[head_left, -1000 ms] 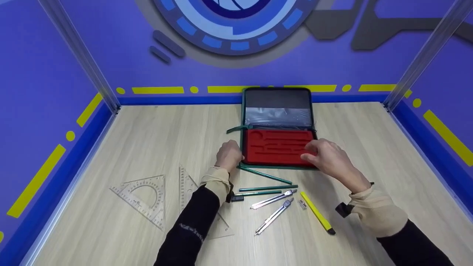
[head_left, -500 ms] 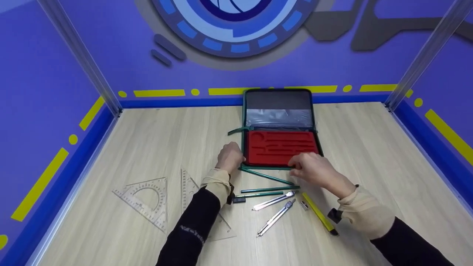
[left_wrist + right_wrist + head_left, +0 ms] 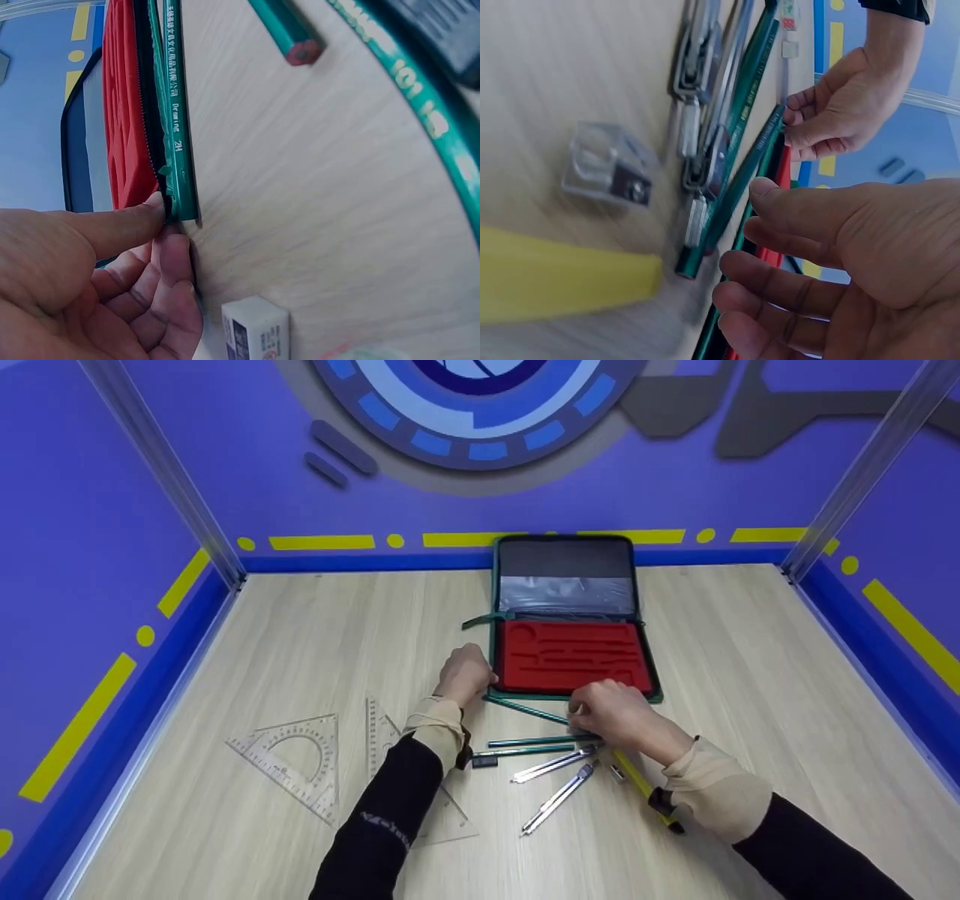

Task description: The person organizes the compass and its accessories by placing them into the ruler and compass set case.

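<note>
A pale wood-grain tabletop (image 3: 300, 660) sits inside blue-violet walls striped with yellow dashes. Near the far edge lies an open green zip case (image 3: 568, 615), its lid flat against the back wall and its red foam insert (image 3: 571, 654) cut with tool-shaped slots.

The left hand (image 3: 465, 675) rests at the case's near left corner. The left wrist view shows its thumb and curled fingers (image 3: 142, 225) pinching the end of a green pencil (image 3: 178, 112) that lies along the case's front edge, touching the zip.

The right hand (image 3: 611, 712) hovers low, just in front of the case, over the far end of that same slanting pencil (image 3: 525, 710). In the right wrist view its fingers (image 3: 780, 277) are loosely bent and spread just above the pencil's tip (image 3: 727, 202), with nothing clasped in them; whether they touch it cannot be told.

Just nearer the person lie two more green pencils (image 3: 536, 745), side by side, then two metal compasses (image 3: 555, 780), a small clear sharpener (image 3: 611, 169) and a yellow ruler (image 3: 562, 281) partly under the right wrist. A white eraser (image 3: 255, 326) lies by the left hand. Two clear set squares (image 3: 292, 761) rest well to the left, one partly under the left sleeve.
</note>
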Tool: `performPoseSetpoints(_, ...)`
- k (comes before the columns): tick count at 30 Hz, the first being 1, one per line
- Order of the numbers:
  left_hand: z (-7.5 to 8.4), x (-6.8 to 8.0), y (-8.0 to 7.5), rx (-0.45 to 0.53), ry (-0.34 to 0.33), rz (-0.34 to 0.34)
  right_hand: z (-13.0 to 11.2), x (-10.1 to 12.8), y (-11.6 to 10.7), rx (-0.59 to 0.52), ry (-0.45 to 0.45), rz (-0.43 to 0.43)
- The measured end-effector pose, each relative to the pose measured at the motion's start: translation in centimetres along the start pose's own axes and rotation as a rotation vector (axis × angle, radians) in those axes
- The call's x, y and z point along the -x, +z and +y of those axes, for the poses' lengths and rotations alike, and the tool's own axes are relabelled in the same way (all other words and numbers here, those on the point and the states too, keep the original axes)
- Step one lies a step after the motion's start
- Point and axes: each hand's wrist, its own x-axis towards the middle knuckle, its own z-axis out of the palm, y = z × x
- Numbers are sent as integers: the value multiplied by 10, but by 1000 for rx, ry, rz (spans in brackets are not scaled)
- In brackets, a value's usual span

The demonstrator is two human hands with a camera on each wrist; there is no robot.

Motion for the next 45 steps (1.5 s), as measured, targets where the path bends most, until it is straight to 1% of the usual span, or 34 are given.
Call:
performPoseSetpoints(3,0,1,0,4,5,4,-1,-2,3,-16,4,-6)
performPoseSetpoints(8,-1,1,0,10,5,3,-2,-4,7,-8,3,-5)
performPoseSetpoints(12,-1,1,-2,14,8,14,-3,-4,8,11,2,-6)
performPoseSetpoints(17,-1,3,-3,22,11,34,-3,-6,9,13,30,-23)
performPoseSetpoints(22,0,5,-3,35,-1,54,-3,-7,9,21,37,-24)
performPoseSetpoints(27,1,5,-2,31,-10,55,-3,-8,9,41,21,-16)
performPoseSetpoints(35,2,3,0,28,-21,46,-1,-7,7,41,39,-23)
performPoseSetpoints(39,2,2,1,18,-8,26,3,-2,0,50,27,-15)
performPoseSetpoints(45,2,0,-1,-12,68,-2,10,6,-18,57,2,26)
